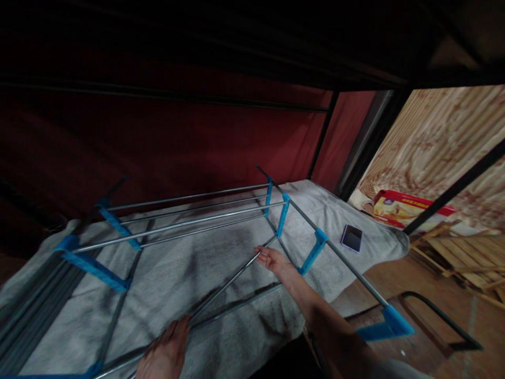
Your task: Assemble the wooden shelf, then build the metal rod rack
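Observation:
A thin metal rod [226, 286] slants between my two hands. My right hand [272, 259] pinches it near its far end, just short of the foot of a blue plastic bracket [283, 217]. My left hand [163, 351] is closed around the nearer part of the same rod. Both work over a rack frame of grey tubes and blue brackets, lying on the bed. Several crossbars [213, 215] span the frame's far half, joining the left brackets [97, 268] to the right ones. Another blue bracket [313, 252] sits farther along the right-hand tube [353, 268].
A grey blanket [311, 202] covers the bed under the frame. Loose grey tubes [43, 300] lie bundled at the left. A phone [352, 238] rests at the right. Dark bed posts [373, 145] and a low upper bunk surround the space. A red-yellow box [410, 208] stands beyond.

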`<state>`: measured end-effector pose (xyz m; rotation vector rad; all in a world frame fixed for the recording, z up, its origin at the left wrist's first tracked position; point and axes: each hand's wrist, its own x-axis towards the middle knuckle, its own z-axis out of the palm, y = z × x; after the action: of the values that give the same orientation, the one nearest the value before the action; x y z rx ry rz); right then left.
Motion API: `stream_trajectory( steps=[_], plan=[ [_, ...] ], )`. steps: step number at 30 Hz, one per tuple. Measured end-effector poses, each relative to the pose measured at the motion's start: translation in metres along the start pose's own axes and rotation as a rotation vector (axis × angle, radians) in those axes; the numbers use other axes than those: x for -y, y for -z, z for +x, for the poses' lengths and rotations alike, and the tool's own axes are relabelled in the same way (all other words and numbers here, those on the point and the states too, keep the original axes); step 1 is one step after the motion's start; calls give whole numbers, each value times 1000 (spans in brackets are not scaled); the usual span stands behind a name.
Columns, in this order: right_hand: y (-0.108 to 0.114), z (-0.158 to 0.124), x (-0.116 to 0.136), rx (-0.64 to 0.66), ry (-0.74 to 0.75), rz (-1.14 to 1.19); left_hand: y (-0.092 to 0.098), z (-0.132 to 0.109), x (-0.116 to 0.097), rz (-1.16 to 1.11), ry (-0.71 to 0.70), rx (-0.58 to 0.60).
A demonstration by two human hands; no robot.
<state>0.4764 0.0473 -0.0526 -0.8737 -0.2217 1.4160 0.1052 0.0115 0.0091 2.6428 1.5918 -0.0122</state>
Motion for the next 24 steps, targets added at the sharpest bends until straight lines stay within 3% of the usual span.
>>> stream_trajectory(
  steps=[10,20,24],
  plan=[
    [-8,-7,10,-15,-61,82,20,17,1,14,30,64],
    [-29,-9,21,-175,-91,20,30,50,10,170,-23,-48],
    [-23,-13,15,-185,-148,-63,39,65,5,159,-30,-49]
  ],
)
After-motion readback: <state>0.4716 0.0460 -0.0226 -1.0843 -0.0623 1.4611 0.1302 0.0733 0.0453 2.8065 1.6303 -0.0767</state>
